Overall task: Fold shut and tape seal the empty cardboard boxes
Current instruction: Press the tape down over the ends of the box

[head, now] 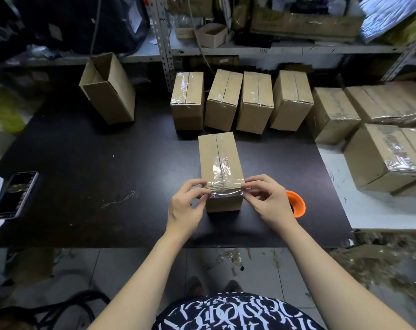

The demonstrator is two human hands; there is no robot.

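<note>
Our left hand [185, 207] and right hand [270, 198] pinched the tape [226, 193] taut across the box [217, 153] at its six o'clock edge, presumably to seal it flat.

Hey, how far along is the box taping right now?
Done: four taped brown cardboard boxes in a back row, more taped boxes at right. In hand: left hand and right hand pinch clear tape over the near edge of the centre cardboard box, its top seam taped. Left: the open brown cardboard box, back left.
</note>
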